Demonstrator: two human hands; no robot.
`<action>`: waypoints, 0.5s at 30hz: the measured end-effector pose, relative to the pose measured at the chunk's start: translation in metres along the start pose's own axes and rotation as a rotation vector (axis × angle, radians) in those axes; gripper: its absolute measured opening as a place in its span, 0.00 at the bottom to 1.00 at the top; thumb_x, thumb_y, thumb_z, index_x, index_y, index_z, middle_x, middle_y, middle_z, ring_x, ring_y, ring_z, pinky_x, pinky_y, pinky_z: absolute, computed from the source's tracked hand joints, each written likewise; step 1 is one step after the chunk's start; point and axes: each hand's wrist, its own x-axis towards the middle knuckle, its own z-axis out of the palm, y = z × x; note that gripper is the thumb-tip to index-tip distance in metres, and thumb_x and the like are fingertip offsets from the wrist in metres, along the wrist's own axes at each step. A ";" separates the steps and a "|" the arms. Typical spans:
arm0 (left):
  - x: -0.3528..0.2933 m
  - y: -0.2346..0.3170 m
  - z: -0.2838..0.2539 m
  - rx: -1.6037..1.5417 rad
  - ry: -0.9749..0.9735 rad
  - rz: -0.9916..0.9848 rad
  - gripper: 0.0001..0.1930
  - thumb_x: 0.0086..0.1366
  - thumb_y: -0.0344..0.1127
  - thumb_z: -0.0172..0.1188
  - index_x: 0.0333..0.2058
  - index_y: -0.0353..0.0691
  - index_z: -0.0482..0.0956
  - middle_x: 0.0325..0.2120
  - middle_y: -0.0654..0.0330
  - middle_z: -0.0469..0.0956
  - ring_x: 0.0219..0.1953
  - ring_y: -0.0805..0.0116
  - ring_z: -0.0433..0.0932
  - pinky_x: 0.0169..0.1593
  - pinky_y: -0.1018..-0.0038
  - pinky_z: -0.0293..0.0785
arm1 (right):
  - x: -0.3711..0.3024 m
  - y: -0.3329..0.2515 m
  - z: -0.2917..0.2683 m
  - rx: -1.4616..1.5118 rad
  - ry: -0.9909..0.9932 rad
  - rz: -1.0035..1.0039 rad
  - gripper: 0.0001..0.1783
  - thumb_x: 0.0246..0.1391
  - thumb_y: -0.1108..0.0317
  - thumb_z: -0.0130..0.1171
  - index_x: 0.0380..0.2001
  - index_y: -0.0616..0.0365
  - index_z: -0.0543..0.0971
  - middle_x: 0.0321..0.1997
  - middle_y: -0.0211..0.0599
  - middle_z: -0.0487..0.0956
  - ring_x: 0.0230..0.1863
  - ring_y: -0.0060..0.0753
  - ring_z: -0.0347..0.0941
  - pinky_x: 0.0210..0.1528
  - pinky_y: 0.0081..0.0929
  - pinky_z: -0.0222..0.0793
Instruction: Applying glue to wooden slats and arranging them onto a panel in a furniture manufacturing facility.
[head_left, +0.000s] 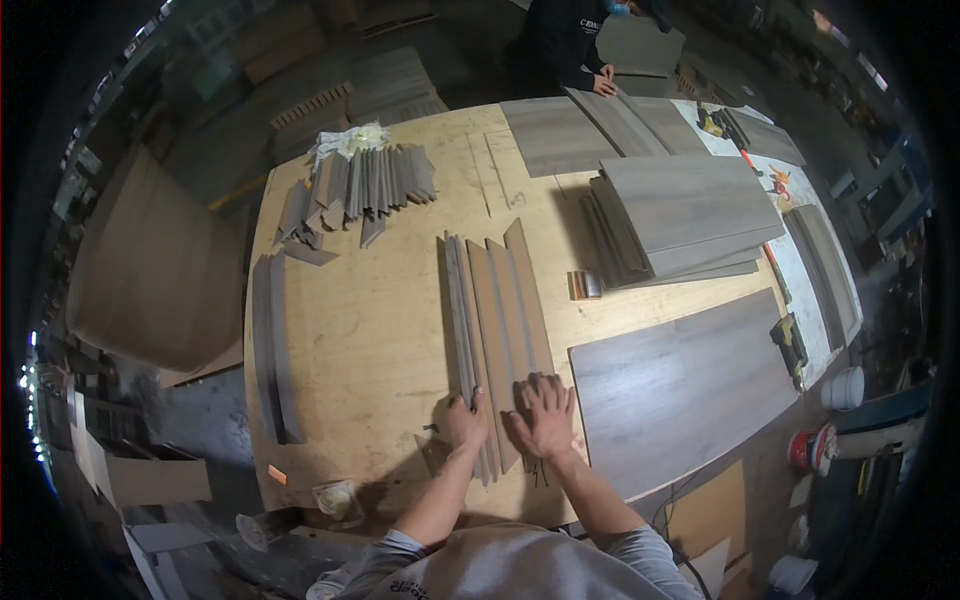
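While, in the head view, the left hand (465,425) has its fingers curled in against the near part of some narrow grey strips (462,320) — whether they grip one I cannot tell — the right hand (545,415) rests palm down, fingers spread wide, on the near part of the tan-faced strips (533,310). Both sets run side by side, lengthwise away from the fingers, on a pale wooden bench (380,300). Just right of the right fingers lies a broad grey panel (690,385); beyond it, a stack of grey panels (700,215). Well left of the left fingers are two long grey pieces (270,350), and ahead of those a row of short pieces (375,185). Far ahead of both hands — at the opposite edge — a co-worker's hands (605,82) touch a grey board (615,125).
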 end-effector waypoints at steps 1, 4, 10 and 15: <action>0.001 -0.006 0.007 0.010 0.214 0.142 0.22 0.69 0.49 0.59 0.48 0.33 0.79 0.38 0.47 0.84 0.44 0.46 0.83 0.49 0.57 0.76 | 0.000 -0.006 0.000 0.007 -0.054 -0.043 0.37 0.59 0.42 0.56 0.68 0.44 0.67 0.75 0.47 0.58 0.76 0.62 0.46 0.75 0.68 0.35; 0.010 -0.028 0.005 0.000 0.320 0.213 0.20 0.69 0.46 0.60 0.49 0.34 0.77 0.40 0.45 0.83 0.43 0.46 0.83 0.48 0.57 0.76 | 0.003 -0.021 -0.008 -0.007 -0.139 -0.077 0.38 0.59 0.41 0.55 0.69 0.45 0.67 0.75 0.48 0.58 0.76 0.65 0.45 0.74 0.69 0.36; 0.014 -0.022 -0.010 -0.126 0.110 0.045 0.14 0.68 0.39 0.62 0.42 0.34 0.74 0.37 0.46 0.80 0.39 0.51 0.82 0.46 0.63 0.75 | 0.014 -0.014 -0.014 -0.010 -0.126 -0.036 0.37 0.59 0.40 0.54 0.68 0.41 0.69 0.75 0.44 0.59 0.76 0.64 0.46 0.74 0.69 0.35; 0.015 -0.020 -0.005 -0.132 0.232 0.066 0.12 0.68 0.34 0.62 0.41 0.34 0.70 0.31 0.51 0.76 0.35 0.57 0.79 0.44 0.64 0.74 | 0.022 -0.013 -0.013 -0.003 -0.115 -0.036 0.36 0.60 0.39 0.54 0.68 0.41 0.69 0.75 0.44 0.60 0.76 0.64 0.48 0.74 0.70 0.36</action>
